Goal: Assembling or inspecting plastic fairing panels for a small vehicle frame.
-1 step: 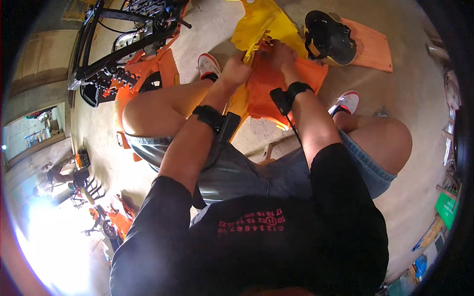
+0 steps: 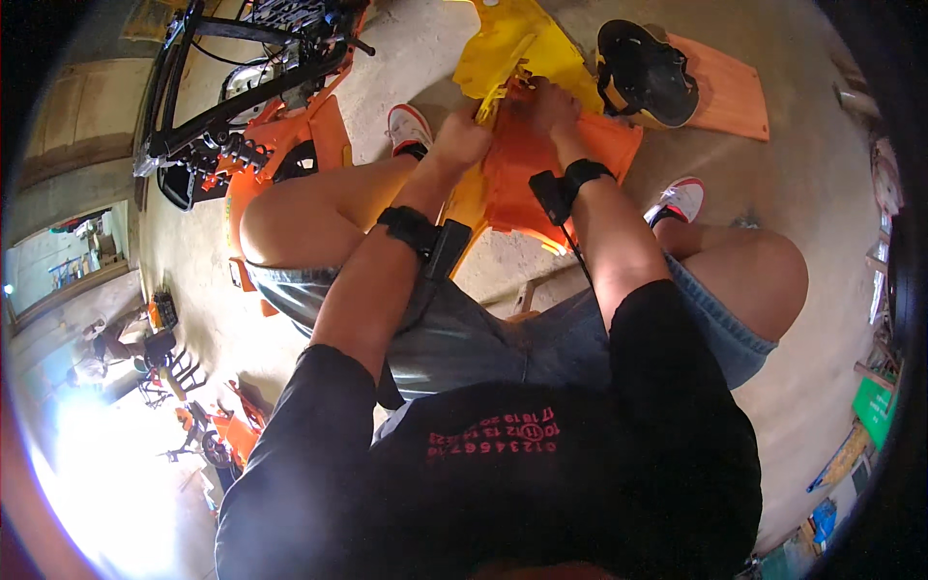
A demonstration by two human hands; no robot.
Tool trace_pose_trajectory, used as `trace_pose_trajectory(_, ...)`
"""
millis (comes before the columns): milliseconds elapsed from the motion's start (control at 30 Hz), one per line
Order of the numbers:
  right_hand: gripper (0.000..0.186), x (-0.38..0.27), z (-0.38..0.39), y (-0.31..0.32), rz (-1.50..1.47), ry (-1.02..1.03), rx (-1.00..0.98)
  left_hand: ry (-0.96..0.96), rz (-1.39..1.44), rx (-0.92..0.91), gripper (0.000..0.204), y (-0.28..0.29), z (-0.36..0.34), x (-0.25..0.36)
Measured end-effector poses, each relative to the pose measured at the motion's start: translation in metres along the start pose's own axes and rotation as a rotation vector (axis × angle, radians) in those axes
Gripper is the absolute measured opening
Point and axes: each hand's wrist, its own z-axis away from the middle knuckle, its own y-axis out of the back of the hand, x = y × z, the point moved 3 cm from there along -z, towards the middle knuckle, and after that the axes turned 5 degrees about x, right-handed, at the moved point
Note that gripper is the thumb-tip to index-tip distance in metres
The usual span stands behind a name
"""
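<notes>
Between my legs lies an orange plastic panel (image 2: 522, 179) joined or pressed against a yellow plastic panel (image 2: 498, 48), which reaches beyond it. My left hand (image 2: 464, 140) is closed around the yellow edge strip at the left side of the orange panel. At the panel's far end, my right hand (image 2: 553, 108) rests with curled fingers close to where orange meets yellow. What those fingers pinch, if anything, is hidden behind the hand. Each wrist carries a black strap with a small black device.
A dark vehicle frame (image 2: 242, 126) with springs and orange body parts stands at far left. To the right, a black and yellow helmet (image 2: 646, 75) sits by a flat orange board (image 2: 720, 89). A green box (image 2: 873, 406) is at the right rim.
</notes>
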Motion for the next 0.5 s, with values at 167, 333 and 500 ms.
trace_pose_trajectory(167, 0.054, -0.020, -0.012, -0.037, -0.257, 0.040, 0.084, -0.016, -0.047, 0.066, 0.042, 0.024, -0.005, -0.023)
trace_pose_trajectory(333, 0.044, 0.044, -0.057, -0.071, -0.236, -0.016, 0.087, -0.023, -0.090, 0.041, 0.042, 0.008, -0.024, -0.021)
trace_pose_trajectory(500, 0.042, 0.044, -0.023, -0.030, -0.235, -0.038, 0.038, 0.031, -0.197, 0.045, 0.047, 0.009, -0.007, 0.001)
